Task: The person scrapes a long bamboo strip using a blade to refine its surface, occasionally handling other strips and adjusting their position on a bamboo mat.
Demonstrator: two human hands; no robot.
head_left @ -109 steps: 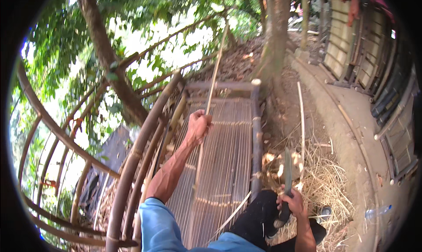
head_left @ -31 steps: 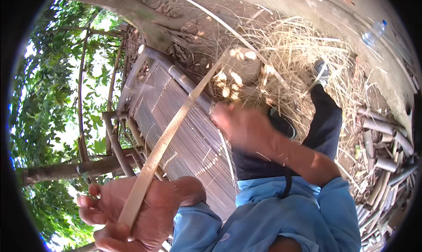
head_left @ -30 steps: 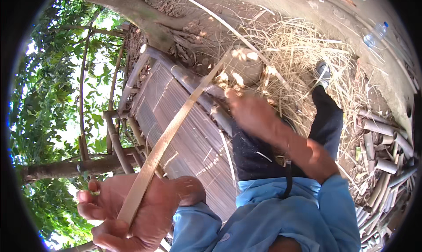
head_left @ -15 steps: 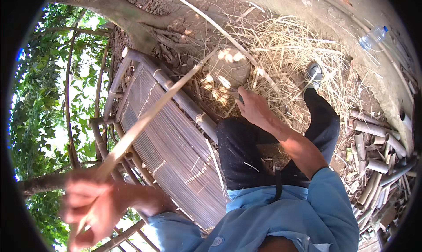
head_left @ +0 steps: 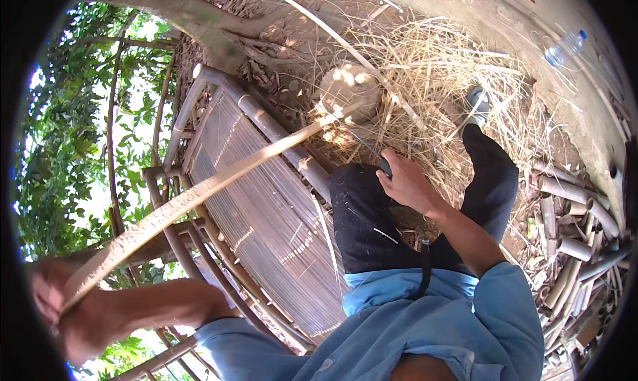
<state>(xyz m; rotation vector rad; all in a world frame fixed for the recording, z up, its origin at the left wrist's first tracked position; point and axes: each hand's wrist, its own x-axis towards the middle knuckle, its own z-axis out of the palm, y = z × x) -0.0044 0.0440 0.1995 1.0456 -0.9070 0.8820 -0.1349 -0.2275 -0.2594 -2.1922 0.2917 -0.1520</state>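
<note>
At the far lower left, my left hand (head_left: pixel 76 308) is closed round one end of a long, pale bamboo strip (head_left: pixel 219 178); motion blurs its fingers. The strip slants up and right across the bench, and its far end reaches the round stump (head_left: pixel 349 88). Over my knee, my right hand (head_left: pixel 411 185) grips the dark handle of a knife (head_left: pixel 385 167). Its thin blade points up and left, close to the strip's far end. Where exactly blade and strip meet is hard to make out.
A bamboo-slat bench (head_left: pixel 266 215) stands left of my legs. Pale shavings (head_left: pixel 438 75) cover the ground around the stump, with another long strip (head_left: pixel 325 28) across them. A plastic bottle (head_left: pixel 565 48) lies at upper right, above cut bamboo pieces (head_left: pixel 571 215).
My left hand has moved outward to the left, drawing the strip with it. The strip's far end now lies lower by the stump. My right hand has shifted slightly back and right with the knife.
</note>
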